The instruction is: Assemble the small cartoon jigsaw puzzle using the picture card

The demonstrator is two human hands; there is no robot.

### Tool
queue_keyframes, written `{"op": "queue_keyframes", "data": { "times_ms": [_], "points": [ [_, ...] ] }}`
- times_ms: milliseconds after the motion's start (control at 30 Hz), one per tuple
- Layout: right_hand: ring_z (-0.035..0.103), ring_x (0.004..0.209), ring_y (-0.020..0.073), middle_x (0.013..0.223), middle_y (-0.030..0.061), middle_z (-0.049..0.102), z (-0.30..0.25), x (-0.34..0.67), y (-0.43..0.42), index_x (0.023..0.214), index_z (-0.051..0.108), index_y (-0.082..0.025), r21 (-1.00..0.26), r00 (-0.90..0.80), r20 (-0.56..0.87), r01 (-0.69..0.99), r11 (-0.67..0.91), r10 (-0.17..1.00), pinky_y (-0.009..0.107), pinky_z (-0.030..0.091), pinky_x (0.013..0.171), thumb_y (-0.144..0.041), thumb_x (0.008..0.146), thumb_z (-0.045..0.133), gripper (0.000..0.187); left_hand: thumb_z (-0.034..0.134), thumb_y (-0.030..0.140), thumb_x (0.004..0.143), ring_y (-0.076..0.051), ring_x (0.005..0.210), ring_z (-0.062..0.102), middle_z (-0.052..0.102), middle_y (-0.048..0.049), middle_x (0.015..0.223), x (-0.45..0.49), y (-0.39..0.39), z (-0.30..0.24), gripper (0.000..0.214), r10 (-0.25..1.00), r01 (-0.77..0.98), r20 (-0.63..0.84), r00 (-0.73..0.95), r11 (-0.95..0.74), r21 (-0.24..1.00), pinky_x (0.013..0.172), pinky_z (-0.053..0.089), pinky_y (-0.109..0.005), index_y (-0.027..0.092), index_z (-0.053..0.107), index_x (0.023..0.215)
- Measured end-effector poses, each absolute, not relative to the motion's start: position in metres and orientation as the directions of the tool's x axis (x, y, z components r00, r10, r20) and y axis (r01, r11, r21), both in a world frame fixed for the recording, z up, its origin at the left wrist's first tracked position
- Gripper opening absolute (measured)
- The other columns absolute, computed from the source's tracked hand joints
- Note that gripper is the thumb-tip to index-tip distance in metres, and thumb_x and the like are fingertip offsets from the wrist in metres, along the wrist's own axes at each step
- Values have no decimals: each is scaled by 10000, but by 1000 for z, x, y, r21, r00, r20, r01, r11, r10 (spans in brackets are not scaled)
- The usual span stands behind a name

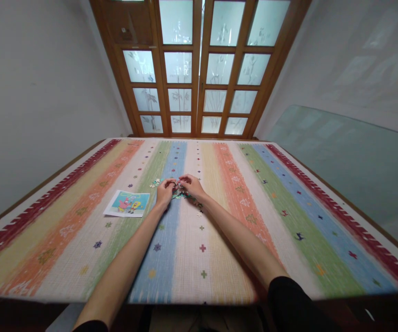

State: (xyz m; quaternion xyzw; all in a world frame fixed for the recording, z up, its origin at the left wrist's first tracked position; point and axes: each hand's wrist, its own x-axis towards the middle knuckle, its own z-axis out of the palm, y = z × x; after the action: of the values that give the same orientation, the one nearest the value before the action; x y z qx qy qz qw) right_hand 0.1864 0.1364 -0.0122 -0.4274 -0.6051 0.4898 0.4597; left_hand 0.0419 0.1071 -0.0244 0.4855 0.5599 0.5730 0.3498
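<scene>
Near the middle of the table, both hands are bent over a small pile of jigsaw pieces (184, 193). My left hand (166, 191) is closed, thumb and fingers pinched on what looks like a jigsaw piece, mostly hidden. Close beside it, my right hand (192, 185) pinches at the pile's upper edge, also seemingly on a small piece. The fingertips of the two hands nearly meet. A few loose pieces (156, 182) lie beyond my left hand, and pale ones (199, 213) lie below my right wrist. Left of the hands is a picture card (115, 210) with cartoon figures on a teal background.
A striped, patterned cloth (226, 258) covers the large table. Wooden doors (197, 92) with frosted panes stand behind its far edge. A pale glass-like panel (340, 157) leans along the right wall. White walls rise on both sides.
</scene>
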Motion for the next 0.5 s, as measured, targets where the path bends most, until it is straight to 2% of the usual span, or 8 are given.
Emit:
{"op": "queue_keyframes", "data": {
  "times_ms": [167, 300, 400, 500],
  "points": [
    [655, 711, 131, 909, 29, 736, -12, 199, 140, 870, 697, -189, -960, -235, 203, 142, 240, 951, 285, 543, 714, -67, 725, 600, 212, 640, 398, 787, -233, 826, 720, 755, -80, 813, 33, 108, -20, 237, 950, 313, 225, -219, -150, 938, 830, 559, -349, 167, 690, 774],
    [664, 712, 143, 850, 16, 742, -9, 212, 144, 848, 735, -199, -902, -321, 232, 283, 327, 918, 312, 557, 769, -24, 703, 595, 267, 625, 385, 802, -237, 757, 715, 755, -79, 789, 25, 107, -16, 242, 958, 451, 254, -136, -169, 876, 774, 564, -352, 162, 715, 824],
    [694, 895, 189, 957, 46, 759, -6, 229, 144, 892, 768, -212, -791, -388, 304, 406, 458, 870, 375, 536, 916, -43, 756, 599, 275, 613, 318, 793, -264, 828, 712, 763, -89, 854, 16, 104, -14, 205, 957, 564, 281, -71, -194, 803, 861, 554, -398, 170, 745, 848],
    [656, 1131, 266, 1171, 119, 733, -10, 255, 136, 1075, 762, -188, -651, -520, 319, 488, 582, 792, 459, 469, 1045, -203, 821, 701, 261, 583, 262, 803, -299, 1019, 689, 768, -104, 988, 9, 95, -15, 238, 954, 648, 301, 18, -240, 723, 1025, 485, -458, 182, 772, 924]
  ]
}}
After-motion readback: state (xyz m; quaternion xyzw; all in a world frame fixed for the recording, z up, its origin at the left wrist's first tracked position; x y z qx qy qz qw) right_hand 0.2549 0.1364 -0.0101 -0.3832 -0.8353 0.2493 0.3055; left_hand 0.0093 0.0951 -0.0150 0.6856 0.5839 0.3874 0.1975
